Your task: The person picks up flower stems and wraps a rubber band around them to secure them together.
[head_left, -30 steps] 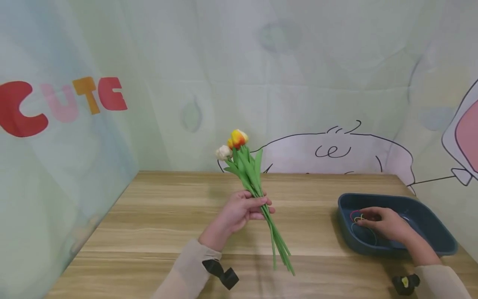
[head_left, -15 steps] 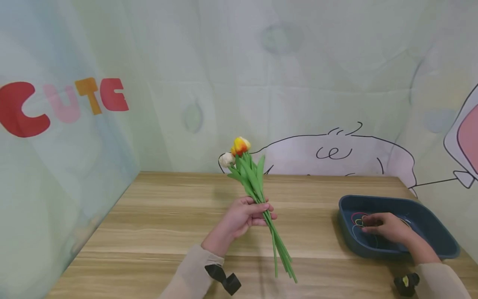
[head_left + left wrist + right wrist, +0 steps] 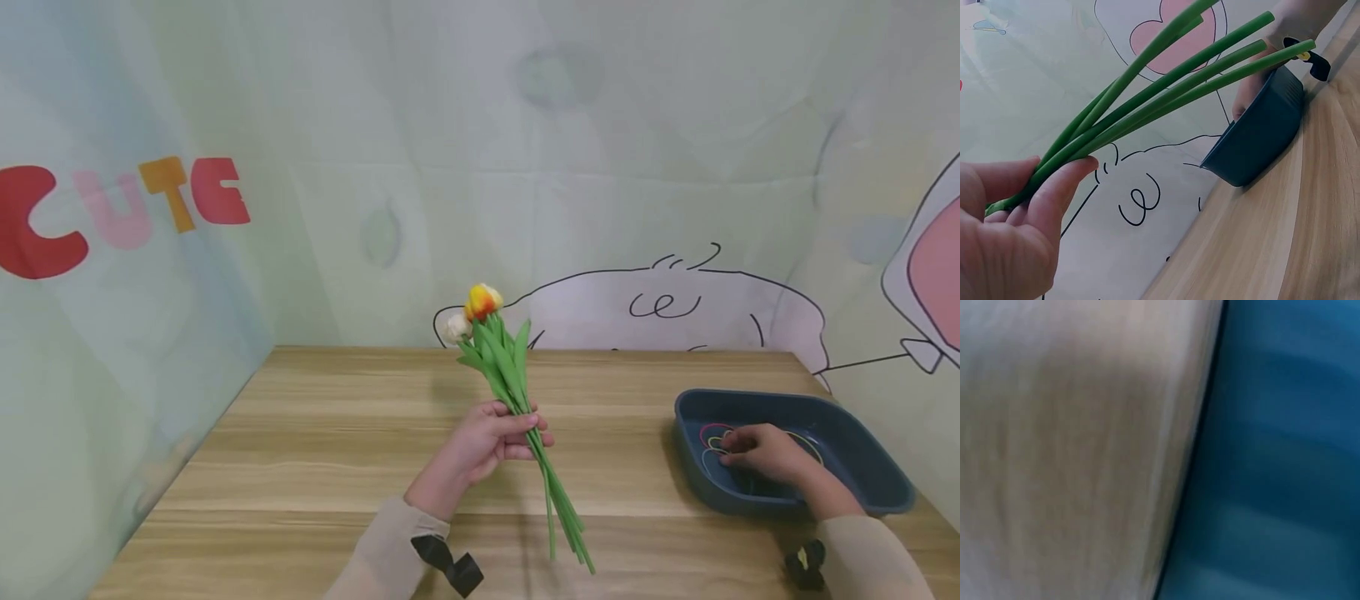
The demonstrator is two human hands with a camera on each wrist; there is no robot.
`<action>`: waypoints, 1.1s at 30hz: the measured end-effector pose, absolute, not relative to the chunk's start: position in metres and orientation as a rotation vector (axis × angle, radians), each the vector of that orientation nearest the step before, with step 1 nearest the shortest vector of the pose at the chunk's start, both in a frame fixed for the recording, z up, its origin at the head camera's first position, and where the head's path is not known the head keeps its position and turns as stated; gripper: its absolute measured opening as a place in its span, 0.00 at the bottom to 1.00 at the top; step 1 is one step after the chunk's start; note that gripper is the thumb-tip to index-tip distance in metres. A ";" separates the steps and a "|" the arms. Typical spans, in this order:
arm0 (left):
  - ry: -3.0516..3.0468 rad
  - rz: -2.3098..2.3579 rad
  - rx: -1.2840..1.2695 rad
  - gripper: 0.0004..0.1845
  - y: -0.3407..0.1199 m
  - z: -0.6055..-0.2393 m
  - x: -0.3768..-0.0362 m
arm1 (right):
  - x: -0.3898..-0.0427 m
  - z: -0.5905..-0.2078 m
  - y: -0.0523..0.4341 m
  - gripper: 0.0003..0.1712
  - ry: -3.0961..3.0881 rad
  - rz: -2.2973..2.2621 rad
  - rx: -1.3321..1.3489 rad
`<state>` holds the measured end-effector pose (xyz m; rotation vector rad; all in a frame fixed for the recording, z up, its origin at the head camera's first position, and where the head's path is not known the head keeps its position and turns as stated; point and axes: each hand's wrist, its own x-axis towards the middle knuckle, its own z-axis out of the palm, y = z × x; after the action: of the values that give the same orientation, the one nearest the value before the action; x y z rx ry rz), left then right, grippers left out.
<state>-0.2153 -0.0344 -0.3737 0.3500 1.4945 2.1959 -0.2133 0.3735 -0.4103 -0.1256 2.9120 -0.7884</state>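
Note:
My left hand (image 3: pixel 487 437) grips a small bunch of tulips (image 3: pixel 502 362) by the green stems, thumb across the front. The heads, yellow-orange and white, tilt up and left, and the bare stem ends slant down to the right. In the left wrist view the stems (image 3: pixel 1147 109) fan out beyond the thumb and fingers. My right hand (image 3: pixel 772 454) reaches down into a dark blue basin (image 3: pixel 870 442), fingertips among thin coloured rubber bands (image 3: pixel 702 435). Whether it pinches a band I cannot tell. The blurred right wrist view has only the basin (image 3: pixel 1272 456) and tabletop.
The basin stands at the right of the wooden table (image 3: pixel 337 433). A printed cloth (image 3: pixel 345 208) hangs behind the table and along its left side. Black wrist mounts (image 3: pixel 450 567) sit at both sleeves.
The left hand and tulips have come down slightly. The right hand stays in the basin, its fingers shifting among the bands; a yellowish band now shows to the right of it.

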 end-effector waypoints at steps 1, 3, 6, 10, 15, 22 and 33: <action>1.495 2.195 0.348 0.04 -0.034 -0.374 -0.215 | -0.213 -0.410 0.373 0.13 2.912 -0.789 -0.126; 1.499 2.191 0.351 0.04 -0.035 -0.374 -0.216 | -0.213 -0.410 0.373 0.10 2.910 -0.793 -0.123; 1.502 2.190 0.358 0.06 -0.035 -0.376 -0.215 | -0.213 -0.411 0.371 0.08 2.909 -0.791 -0.133; 1.496 2.194 0.363 0.05 -0.036 -0.376 -0.215 | -0.212 -0.412 0.372 0.05 2.911 -0.780 -0.158; 1.492 2.213 0.346 0.03 -0.037 -0.377 -0.216 | -0.212 -0.411 0.373 0.04 2.930 -0.775 -0.187; 1.499 2.226 0.312 0.04 -0.037 -0.376 -0.216 | -0.203 -0.399 0.376 0.06 2.958 -0.758 -0.149; 1.495 2.249 0.278 0.03 -0.040 -0.374 -0.216 | -0.192 -0.375 0.380 0.11 2.905 -0.886 -0.127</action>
<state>-0.2165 -0.0396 -0.3743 0.2777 1.4948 2.2493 -0.1925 0.3801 -0.3751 -0.1268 2.9053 -0.8863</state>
